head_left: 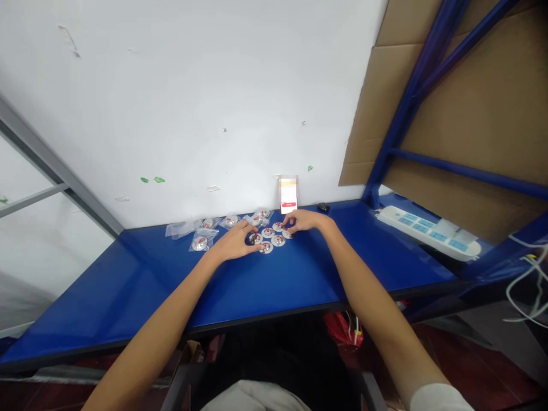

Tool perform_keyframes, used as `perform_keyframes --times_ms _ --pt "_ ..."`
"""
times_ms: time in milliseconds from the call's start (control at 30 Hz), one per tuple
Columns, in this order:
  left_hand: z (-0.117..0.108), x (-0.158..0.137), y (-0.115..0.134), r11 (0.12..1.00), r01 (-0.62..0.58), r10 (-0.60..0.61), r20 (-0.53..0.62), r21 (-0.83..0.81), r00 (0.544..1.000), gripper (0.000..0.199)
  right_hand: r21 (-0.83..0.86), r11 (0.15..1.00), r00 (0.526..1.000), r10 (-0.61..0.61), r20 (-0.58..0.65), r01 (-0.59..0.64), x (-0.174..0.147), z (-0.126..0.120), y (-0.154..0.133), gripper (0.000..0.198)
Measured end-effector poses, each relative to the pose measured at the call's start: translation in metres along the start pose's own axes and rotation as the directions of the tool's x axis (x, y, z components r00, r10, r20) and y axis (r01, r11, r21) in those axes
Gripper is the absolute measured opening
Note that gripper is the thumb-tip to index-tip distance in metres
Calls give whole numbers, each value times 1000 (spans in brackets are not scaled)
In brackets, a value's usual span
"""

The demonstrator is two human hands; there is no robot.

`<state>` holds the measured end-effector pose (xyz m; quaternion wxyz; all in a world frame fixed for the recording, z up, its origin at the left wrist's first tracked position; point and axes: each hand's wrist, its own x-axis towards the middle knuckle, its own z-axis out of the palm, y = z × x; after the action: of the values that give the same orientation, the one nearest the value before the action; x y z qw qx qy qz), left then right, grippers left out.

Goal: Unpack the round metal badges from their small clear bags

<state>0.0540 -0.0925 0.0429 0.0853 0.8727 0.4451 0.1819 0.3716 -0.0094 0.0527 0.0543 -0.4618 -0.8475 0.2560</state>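
Several round silver pieces with red marks (pixel 278 241) lie in a tight cluster on the blue table (pixel 257 285). My left hand (pixel 235 240) is at the cluster's left side, thumb and fingers apart, with the fingertips at the left piece (pixel 256 239) and the thumb at the nearest one (pixel 266 248). On the opposite side my right hand (pixel 302 220) has its fingers curled down onto the rightmost piece (pixel 287 233), partly covering it. More such pieces sit in clear plastic bags, one bag (pixel 199 242) being left of my left hand.
A phone (pixel 289 194) with a lit screen leans against the white wall (pixel 214 103) behind the cluster. A small black object (pixel 323 207) lies to its right. On the far right are a white power strip (pixel 428 231) and a blue metal frame (pixel 398 125).
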Motion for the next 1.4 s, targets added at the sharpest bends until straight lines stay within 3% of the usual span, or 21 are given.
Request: perform_keyframes --times_ms 433,833,1400 --pt "4 1 -4 1000 -25 26 70 -11 997 64 0 1000 1000 21 -14 -21 0 1 -2 54" --pt "4 2 -4 996 -83 85 58 -20 995 52 -8 1000 1000 15 -9 -16 -1 0 -3 55" --pt "9 3 -5 996 -78 81 47 -51 996 52 -19 1000 1000 12 -24 -12 -1 0 -6 52"
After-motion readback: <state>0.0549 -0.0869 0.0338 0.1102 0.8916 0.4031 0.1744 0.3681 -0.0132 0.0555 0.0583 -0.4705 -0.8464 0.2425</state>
